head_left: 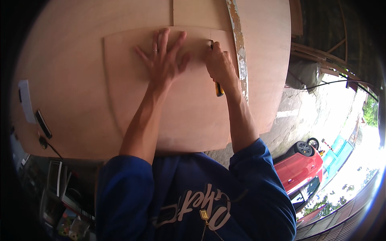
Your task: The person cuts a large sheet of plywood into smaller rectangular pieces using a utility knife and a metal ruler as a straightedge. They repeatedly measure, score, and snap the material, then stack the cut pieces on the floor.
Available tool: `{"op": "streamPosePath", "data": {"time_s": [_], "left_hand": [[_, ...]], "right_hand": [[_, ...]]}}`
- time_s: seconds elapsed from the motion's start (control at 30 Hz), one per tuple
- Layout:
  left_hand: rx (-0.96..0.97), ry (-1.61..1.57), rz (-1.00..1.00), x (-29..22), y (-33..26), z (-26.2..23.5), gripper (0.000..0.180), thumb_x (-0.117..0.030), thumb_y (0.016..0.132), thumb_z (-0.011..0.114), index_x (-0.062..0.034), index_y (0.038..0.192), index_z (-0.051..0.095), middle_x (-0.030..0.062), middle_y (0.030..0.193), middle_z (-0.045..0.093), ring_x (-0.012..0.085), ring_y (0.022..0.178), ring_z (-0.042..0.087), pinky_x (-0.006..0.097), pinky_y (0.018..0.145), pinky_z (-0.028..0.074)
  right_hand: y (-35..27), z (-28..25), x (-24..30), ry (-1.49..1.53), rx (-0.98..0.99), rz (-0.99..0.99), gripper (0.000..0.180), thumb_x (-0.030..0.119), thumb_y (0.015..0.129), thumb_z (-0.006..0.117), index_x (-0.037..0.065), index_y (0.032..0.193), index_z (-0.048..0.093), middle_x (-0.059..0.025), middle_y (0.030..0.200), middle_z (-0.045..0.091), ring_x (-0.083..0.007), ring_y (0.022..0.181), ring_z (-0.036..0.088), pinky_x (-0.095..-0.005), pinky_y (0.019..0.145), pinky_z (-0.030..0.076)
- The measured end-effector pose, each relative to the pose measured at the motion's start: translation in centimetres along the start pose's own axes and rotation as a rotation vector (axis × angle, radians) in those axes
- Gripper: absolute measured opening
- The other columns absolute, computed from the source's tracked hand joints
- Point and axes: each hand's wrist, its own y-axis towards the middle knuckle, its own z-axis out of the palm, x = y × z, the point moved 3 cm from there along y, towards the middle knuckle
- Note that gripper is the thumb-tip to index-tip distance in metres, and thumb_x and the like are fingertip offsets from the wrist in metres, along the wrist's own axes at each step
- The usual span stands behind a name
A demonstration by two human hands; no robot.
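A thin plywood sheet (189,116) lies on top of larger plywood boards in front of me. My left hand (163,60) presses flat on it near its far edge, fingers spread, a ring on one finger. My right hand (222,64) is wrapped round a yellow and black utility knife (219,90). The knife's front end points away from me and meets the sheet near its far right corner, where a thin line runs to the edge. Most of the handle is hidden in my fist. Just right of that hand runs a long paint-worn strip (241,56).
On the left of the large board (68,80) lie a white paper (26,100), a dark phone-like object (43,123) and a small round dark thing with a cord (43,142). Cluttered items fill the lower left. A red car (299,170) stands outside at the right.
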Motion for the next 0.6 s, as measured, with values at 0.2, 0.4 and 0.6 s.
{"op": "streamPosePath", "data": {"time_s": [0.2,0.4,0.6], "left_hand": [[-0.083,-0.083,0.005,-0.2,0.0,0.1,0.058,-0.054,0.078,0.063,-0.0396,0.132,0.047,-0.0006,0.141,0.033,0.0288,0.132,0.033,0.080,0.091,0.015],[-0.128,-0.060,0.021,-0.2,-0.2,0.1,0.055,-0.054,0.079,0.062,-0.0401,0.130,0.048,-0.0001,0.139,0.035,0.0284,0.131,0.033,0.080,0.090,0.019],[-0.189,-0.108,0.086,-0.7,-0.4,-0.5,0.056,-0.040,0.080,0.067,-0.0174,0.130,0.053,0.0142,0.136,0.041,0.0348,0.130,0.035,0.065,0.104,0.023]], "right_hand": [[-3.4,1.0,-0.9,-0.098,-0.081,-0.018,0.023,0.015,0.089,0.044,0.001,0.106,0.044,-0.0336,0.089,0.059,-0.0496,0.087,0.059,-0.0559,0.076,0.048],[-7.3,2.6,-2.2,-0.104,-0.110,-0.034,0.018,0.015,0.091,0.042,0.000,0.101,0.043,-0.0307,0.077,0.060,-0.0492,0.078,0.060,-0.0559,0.068,0.048],[-11.4,4.3,-4.3,-0.054,-0.036,-0.015,0.017,0.015,0.092,0.042,-0.001,0.098,0.042,-0.0302,0.072,0.059,-0.0495,0.071,0.059,-0.0564,0.064,0.047]]}}
